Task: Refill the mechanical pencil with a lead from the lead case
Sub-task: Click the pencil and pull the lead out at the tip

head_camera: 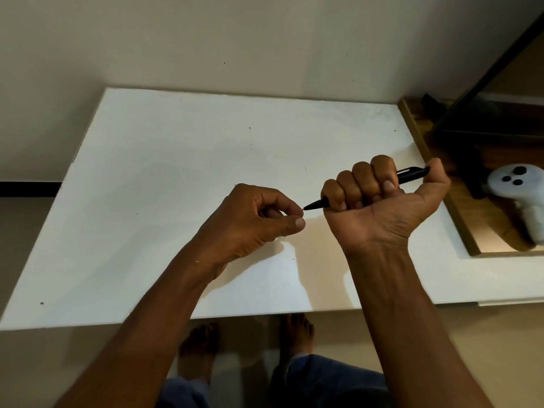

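Observation:
My right hand [382, 198] is wrapped in a fist around a black mechanical pencil [316, 204], thumb resting on its rear cap at the right, tip pointing left. My left hand [259, 222] pinches thumb and forefinger right at the pencil's tip. A lead between those fingers is too thin to make out. Both hands hover above the white table [176, 201]. The lead case is not visible.
A wooden-framed tray [459, 219] lies at the table's right edge with a white controller [521, 189] on it. A dark slanted bar rises at the upper right. A wall stands behind the table. My bare feet show below the front edge.

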